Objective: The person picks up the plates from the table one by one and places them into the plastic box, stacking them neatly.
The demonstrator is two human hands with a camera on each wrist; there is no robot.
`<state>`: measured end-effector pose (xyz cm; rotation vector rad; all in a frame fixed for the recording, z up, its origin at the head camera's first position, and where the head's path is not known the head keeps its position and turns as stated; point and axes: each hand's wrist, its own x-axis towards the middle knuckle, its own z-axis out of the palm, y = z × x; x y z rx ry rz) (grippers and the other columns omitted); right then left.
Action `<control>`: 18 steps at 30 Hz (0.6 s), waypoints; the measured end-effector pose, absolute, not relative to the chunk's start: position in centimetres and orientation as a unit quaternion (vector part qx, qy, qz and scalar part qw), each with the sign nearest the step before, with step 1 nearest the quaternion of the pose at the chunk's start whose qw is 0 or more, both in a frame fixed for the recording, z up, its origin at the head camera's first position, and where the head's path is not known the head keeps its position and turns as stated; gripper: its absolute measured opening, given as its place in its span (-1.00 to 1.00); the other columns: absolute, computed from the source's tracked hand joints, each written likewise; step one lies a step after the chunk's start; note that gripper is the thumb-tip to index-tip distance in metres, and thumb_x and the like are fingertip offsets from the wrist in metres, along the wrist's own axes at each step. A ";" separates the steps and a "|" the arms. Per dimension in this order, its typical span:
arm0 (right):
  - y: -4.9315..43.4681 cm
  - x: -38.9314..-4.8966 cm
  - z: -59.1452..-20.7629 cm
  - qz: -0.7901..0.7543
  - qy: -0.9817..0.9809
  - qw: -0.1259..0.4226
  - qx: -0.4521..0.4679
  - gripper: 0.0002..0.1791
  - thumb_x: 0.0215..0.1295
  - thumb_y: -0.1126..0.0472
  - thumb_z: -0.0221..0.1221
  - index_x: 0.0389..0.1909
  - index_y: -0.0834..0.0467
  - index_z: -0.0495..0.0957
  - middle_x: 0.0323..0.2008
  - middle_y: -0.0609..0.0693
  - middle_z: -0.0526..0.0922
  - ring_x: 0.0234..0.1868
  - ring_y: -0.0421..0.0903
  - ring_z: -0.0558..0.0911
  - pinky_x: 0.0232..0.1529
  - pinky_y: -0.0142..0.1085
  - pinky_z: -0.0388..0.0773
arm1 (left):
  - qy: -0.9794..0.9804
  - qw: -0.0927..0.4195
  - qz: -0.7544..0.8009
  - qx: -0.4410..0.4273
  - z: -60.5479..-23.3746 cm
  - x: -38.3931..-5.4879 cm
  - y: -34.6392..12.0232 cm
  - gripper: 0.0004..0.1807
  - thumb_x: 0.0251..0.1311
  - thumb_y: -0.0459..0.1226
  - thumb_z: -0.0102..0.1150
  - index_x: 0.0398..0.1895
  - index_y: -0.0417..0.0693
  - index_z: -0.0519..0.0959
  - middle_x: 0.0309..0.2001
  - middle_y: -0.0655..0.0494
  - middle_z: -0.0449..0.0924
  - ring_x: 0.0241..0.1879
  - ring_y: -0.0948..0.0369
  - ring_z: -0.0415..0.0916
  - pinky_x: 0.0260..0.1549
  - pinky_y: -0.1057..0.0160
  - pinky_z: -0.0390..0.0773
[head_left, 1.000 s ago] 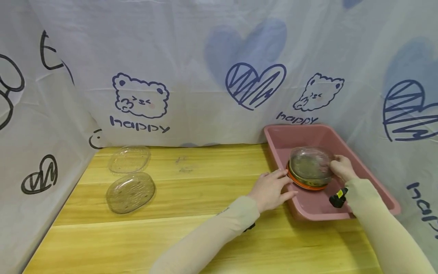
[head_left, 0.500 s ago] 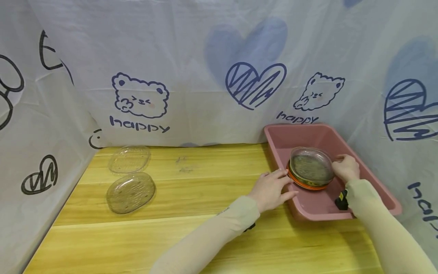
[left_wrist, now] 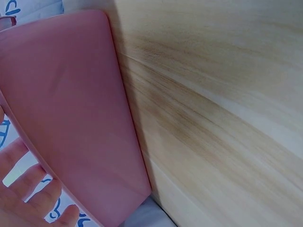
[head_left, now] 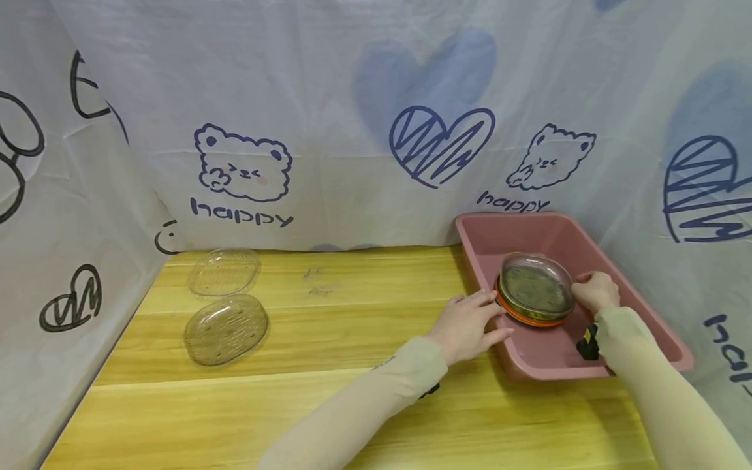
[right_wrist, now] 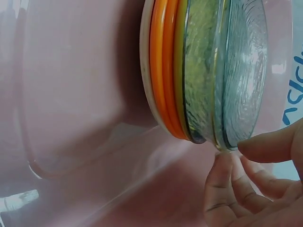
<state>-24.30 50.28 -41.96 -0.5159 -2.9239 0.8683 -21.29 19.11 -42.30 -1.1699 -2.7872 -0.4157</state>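
Observation:
A stack of oval dishes (head_left: 533, 320) sits inside the pink plastic basin (head_left: 517, 225). Its lower layers are orange, then yellow-green, with a clear ribbed dish (head_left: 536, 285) on top. My right hand (head_left: 598, 291) is at the stack's right side. In the right wrist view, its thumb and fingertips pinch the clear dish's rim. My left hand (head_left: 467, 325) lies across the basin's left rim, fingers spread and fairly straight, fingertips near the stack's left edge. In the left wrist view those fingers (left_wrist: 45, 196) show along the basin's rim.
Two more clear oval dishes stand at the left of the wooden table (head_left: 352, 339): a smoky one (head_left: 226, 329) in front, a colourless one (head_left: 224, 272) behind. White printed cloth (head_left: 329, 130) walls off the back and both sides.
The top clear dish has gone from tilted to lying level on the stack. My right hand has shifted slightly right and down. The left hand has stayed put on the basin rim.

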 end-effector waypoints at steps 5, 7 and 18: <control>50.7 -24.2 -41.8 0.280 -0.946 -0.009 -0.161 -0.45 0.21 0.21 -0.01 0.12 0.52 0.48 0.09 0.52 0.52 -0.15 0.24 0.59 -0.41 -0.29 0.49 | -0.912 0.043 -0.134 -0.384 -42.3 -21.3 19.2 -0.44 0.44 0.28 -0.15 0.29 0.31 0.54 0.49 0.25 0.33 0.50 0.29 0.26 0.44 0.07 0.39; 50.7 -24.1 -41.7 0.278 -0.947 -0.015 -0.158 -0.46 0.21 0.21 0.00 0.10 0.52 0.49 0.06 0.51 0.54 -0.22 0.15 0.59 -0.44 -0.32 0.47 | -0.912 0.043 -0.134 -0.384 -42.3 -21.3 19.2 -0.45 0.44 0.28 -0.15 0.29 0.31 0.54 0.49 0.25 0.34 0.50 0.29 0.27 0.44 0.07 0.39; 52.8 -25.4 -43.2 0.296 -0.941 -0.047 -0.159 -0.67 0.27 0.09 0.07 -0.56 0.20 0.59 -0.64 -0.09 0.50 -0.60 -0.14 0.42 -0.55 -0.26 0.38 | -0.913 0.042 -0.132 -0.383 -42.4 -21.3 19.4 -0.46 0.44 0.27 -0.14 0.29 0.33 0.54 0.49 0.28 0.33 0.50 0.30 0.25 0.45 0.08 0.38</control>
